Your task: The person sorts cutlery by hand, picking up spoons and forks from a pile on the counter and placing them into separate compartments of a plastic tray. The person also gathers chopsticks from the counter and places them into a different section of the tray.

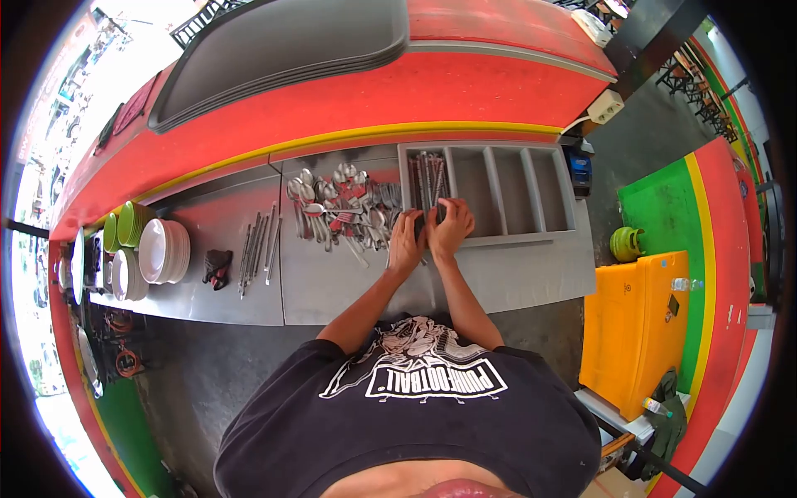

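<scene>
Over the cutlery tray (506, 236), both hands' fingers (452, 217) close around utensils (430, 184).

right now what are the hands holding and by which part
Both the left hand and right hand close around a bundle of cutlery at the cutlery tray, gripping its near ends; the exact pieces are hidden.

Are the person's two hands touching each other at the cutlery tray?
Touching. The head view shows the left hand pressed side by side against the right hand, with no gap between them, at the front edge of the cutlery tray.
</scene>
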Demonstrator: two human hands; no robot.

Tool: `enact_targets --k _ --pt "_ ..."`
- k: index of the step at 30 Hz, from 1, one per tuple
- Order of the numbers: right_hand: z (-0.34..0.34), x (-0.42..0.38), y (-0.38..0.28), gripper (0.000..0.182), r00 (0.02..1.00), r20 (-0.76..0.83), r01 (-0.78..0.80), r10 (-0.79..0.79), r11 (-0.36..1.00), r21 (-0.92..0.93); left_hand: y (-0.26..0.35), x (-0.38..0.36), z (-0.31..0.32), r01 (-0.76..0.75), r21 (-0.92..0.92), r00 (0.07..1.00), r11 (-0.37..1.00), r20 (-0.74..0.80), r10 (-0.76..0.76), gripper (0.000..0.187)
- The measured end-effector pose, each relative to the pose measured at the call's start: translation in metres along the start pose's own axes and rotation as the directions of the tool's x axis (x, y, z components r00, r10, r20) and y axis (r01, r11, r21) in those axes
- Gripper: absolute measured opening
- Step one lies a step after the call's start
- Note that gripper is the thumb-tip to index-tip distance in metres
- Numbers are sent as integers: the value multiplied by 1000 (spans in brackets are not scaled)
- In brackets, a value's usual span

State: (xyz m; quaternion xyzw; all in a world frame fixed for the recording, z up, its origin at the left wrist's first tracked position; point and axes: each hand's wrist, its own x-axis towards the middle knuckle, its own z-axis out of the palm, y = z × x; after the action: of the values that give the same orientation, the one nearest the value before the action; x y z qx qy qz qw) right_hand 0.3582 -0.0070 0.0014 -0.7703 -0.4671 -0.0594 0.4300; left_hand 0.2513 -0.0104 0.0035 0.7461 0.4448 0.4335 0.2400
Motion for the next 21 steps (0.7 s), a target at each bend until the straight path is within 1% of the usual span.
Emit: enact_targets --k 1,4,5,8,9,11,12,13,14,16,17,18,19,20,21 --pt "1 0 -4 22 1000 -20 7 -7 1000 -7 -1 -2 -7 -13 34 1000 999 -17 14 40" --pt "8 -4 -31 23 998 -56 -1 2 1000 23 -7 -7 -34 -11 28 999 1000 -45 12 39" --pt "12 -7 -45 24 998 -67 18 -15 999 48 -10 -9 -45 7 82 998 997 -61 -2 37" --pt "22 -22 -93 24 998 -17 57 -55 990 131 -22 -14 -86 51 110 996 993 -80 -42 35" --pt "29 -29 -107 24 995 -29 98 -94 981 166 -31 -19 -100 98 106 992 990 -92 -88 34" --pt "45 -48 -133 23 994 63 68 -86 964 255 -52 -26 -133 186 93 977 978 -125 -174 32" --pt "52 -59 -147 23 990 109 51 -87 953 298 -65 -30 -148 197 129 967 972 -192 -170 31" --pt "61 -70 -163 21 989 77 97 -125 951 295 -79 -36 -163 210 164 952 964 -258 -163 30" --pt "68 -82 -176 22 979 156 73 -134 936 345 -94 -43 -179 226 200 934 953 -321 -154 29" --pt "89 -110 -195 22 937 314 6 -155 904 428 -116 -56 -214 318 245 900 916 -382 -210 26" --pt "104 -126 -206 22 944 244 82 -220 877 474 -127 -62 -230 356 260 882 897 -409 -231 26" --pt "116 -142 -218 22 927 323 0 -192 860 510 -139 -69 -246 394 274 864 877 -437 -252 25" --pt "125 -159 -229 23 900 404 -86 -165 840 535 -155 -77 -260 443 284 854 850 -422 -304 28" --pt "133 -176 -239 23 864 484 -173 -142 818 549 -169 -85 -272 471 323 851 821 -409 -328 30" --pt "140 -191 -249 26 803 583 -268 -126 797 541 -178 -92 -283 498 360 847 789 -397 -353 32"
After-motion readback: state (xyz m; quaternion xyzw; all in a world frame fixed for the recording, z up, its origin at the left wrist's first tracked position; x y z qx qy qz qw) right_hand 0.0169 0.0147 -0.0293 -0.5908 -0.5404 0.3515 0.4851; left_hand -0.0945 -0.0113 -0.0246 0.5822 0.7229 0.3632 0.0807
